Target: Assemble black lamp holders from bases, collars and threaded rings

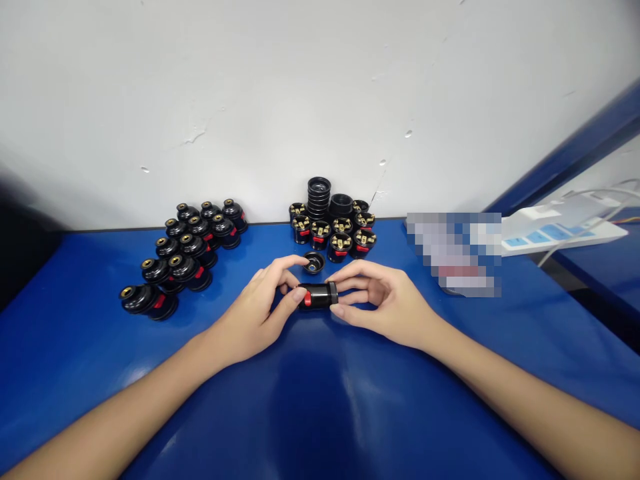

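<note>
My left hand is closed on the left end of a black lamp holder, which lies on its side with a red switch lever facing me. At its right end sits a black ring, pinched between the thumb and fingers of my right hand. The ring touches the lamp holder body. Just behind, a black cap with a hole in its middle rests on the table, close to my left index finger. The left end of the body is partly hidden by my fingers.
On the left of the blue table stand several capped black lamp holders. Several open socket bodies with brass contacts surround a stack of black rings by the wall. A blurred object and a white power strip lie right.
</note>
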Tool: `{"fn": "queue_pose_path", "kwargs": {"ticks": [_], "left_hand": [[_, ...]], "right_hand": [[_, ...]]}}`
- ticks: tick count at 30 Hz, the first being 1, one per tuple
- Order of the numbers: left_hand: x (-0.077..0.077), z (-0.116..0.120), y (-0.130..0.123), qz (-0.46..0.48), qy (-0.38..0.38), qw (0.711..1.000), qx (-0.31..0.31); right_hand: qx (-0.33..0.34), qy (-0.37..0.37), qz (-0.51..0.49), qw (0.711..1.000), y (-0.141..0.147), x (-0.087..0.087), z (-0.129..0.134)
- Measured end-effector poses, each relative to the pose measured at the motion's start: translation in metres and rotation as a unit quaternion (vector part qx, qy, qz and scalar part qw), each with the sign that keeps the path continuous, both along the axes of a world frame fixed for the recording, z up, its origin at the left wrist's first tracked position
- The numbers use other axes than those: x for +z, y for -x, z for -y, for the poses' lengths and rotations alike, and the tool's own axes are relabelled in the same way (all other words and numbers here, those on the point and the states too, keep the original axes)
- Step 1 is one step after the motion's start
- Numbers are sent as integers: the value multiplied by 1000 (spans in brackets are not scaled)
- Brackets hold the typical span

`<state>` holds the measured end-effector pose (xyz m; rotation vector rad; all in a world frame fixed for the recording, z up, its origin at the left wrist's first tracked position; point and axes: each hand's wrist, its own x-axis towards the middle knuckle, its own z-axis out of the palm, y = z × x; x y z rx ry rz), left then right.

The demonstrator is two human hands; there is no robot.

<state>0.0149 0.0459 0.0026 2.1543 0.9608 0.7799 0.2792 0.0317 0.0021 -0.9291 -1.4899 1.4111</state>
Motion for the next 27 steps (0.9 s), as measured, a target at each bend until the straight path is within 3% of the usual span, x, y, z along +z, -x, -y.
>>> {"fn": "queue_pose_path", "kwargs": {"ticks": [8,15,24,27], "left_hand": [[-5,-2,3,49,-36,998,-14],[-1,-1,1,-13,9,999,28],[-6,0,2,6,-123,992,24],[-7,-1,2,-1,-104,994,31]], "right_hand": [[-5,-9,-3,1000,0,-3,0],[-4,-8,-4,1000,2,-1,1],[-7,-9,4,1000,0,-2,0],[-4,-10,3,1000,0,-3,0]]}}
